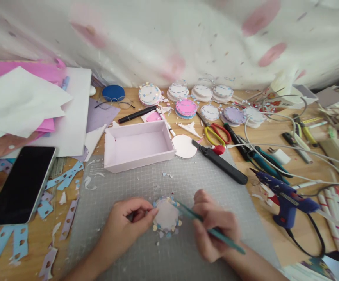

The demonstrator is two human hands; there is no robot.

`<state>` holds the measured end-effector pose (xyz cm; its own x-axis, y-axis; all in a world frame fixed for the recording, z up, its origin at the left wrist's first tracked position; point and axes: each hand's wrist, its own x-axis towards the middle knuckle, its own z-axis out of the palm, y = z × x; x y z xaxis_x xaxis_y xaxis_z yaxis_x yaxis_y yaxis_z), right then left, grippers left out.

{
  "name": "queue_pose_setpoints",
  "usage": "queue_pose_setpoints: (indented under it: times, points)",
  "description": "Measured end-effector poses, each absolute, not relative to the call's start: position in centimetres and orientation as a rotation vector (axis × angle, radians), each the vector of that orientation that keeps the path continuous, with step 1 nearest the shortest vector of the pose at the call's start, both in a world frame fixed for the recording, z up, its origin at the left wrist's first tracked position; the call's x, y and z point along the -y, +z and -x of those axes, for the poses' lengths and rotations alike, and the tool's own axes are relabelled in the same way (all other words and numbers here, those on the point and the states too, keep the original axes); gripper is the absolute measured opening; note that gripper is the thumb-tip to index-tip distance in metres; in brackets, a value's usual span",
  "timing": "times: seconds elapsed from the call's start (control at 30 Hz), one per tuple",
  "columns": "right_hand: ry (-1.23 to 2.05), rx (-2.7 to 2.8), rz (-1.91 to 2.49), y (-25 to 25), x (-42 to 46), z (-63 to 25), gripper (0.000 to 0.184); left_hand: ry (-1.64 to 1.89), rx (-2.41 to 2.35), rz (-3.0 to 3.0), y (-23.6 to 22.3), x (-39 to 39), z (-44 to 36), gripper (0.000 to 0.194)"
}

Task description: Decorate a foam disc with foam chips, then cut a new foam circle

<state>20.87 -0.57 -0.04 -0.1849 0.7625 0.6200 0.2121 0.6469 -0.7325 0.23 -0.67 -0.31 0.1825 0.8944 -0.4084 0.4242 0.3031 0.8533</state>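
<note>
A small round white disc [166, 214] lies on the grey cutting mat [122, 249], its rim ringed with tiny blue, cream and lilac paper pieces. My left hand [131, 218] pinches the disc's left edge between thumb and finger. In my right hand [214, 226] is a slim teal pair of tweezers [191, 212], held like a pen, its tip at the disc's upper right rim. Whether a paper piece is at the tip is too blurred to tell. A few loose bits [167, 175] are scattered on the mat beyond the disc.
Beyond the disc stands a pale open box [140, 146]. Several decorated round discs [186, 108] line the back. To the right lie a black cutter [220, 162], scissors [216, 132], a blue glue gun [286, 197] and white cables. A phone [21, 185] and punched paper strips [20, 242] are left.
</note>
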Motion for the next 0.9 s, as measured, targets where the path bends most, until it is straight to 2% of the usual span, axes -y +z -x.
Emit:
queue_pose_setpoints:
  times: [0.1,0.17,0.33,0.5,0.9]
  points:
    - [0.605,1.369,0.93,0.1,-0.1,-21.7,0.009,0.528,-1.422,-1.323,-0.4,0.7,-0.3,0.031]
    - [0.617,1.26,1.059,0.1,-0.5,-22.3,0.012,0.536,-1.422,-1.336,-0.3,0.7,-0.3,0.031]
    - [0.988,1.486,1.187,0.4,-0.4,-23.0,0.021,0.513,-1.427,-1.39,0.3,0.5,-0.5,0.031]
    - [1.289,1.574,1.173,-0.3,0.8,-22.5,0.006,0.463,-1.406,-1.423,1.2,0.4,-0.7,0.03]
    - [1.515,1.428,1.126,-0.9,1.3,-22.1,0.015,0.422,-1.338,-1.41,2.0,0.5,-1.0,0.034]
